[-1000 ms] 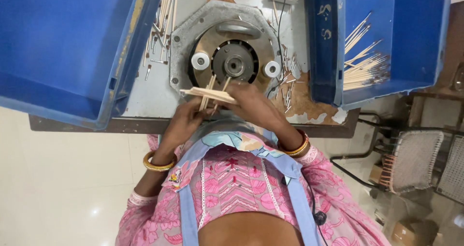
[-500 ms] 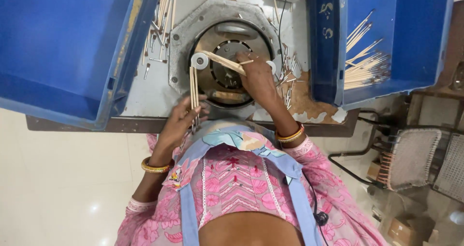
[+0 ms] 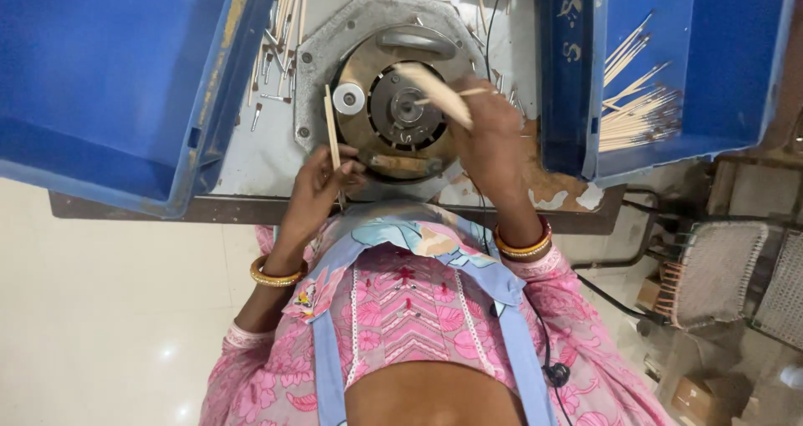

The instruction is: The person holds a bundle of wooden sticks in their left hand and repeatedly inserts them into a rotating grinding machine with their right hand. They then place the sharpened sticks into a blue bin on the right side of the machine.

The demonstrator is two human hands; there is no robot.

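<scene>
- wooden sticks (image 3: 333,129): left hand (image 3: 316,193) is pinching a thin bunch upright at the left rim of the round metal machine (image 3: 400,108).
- right hand (image 3: 493,137) is gripping a blurred fan of sticks (image 3: 439,95) over the hub, fingers closed.
- best keeping bunches aligned, fingertips off the centre.
- blue bin (image 3: 661,66) is holding more sticks.

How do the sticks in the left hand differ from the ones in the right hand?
The left hand pinches a thin bundle of sticks held straight, pointing away from the person beside the round metal machine. The right hand holds a blurred bunch of sticks slanted across the machine's centre, looking wider. Both are pale, thin wooden sticks like those in the right blue bin.
</scene>
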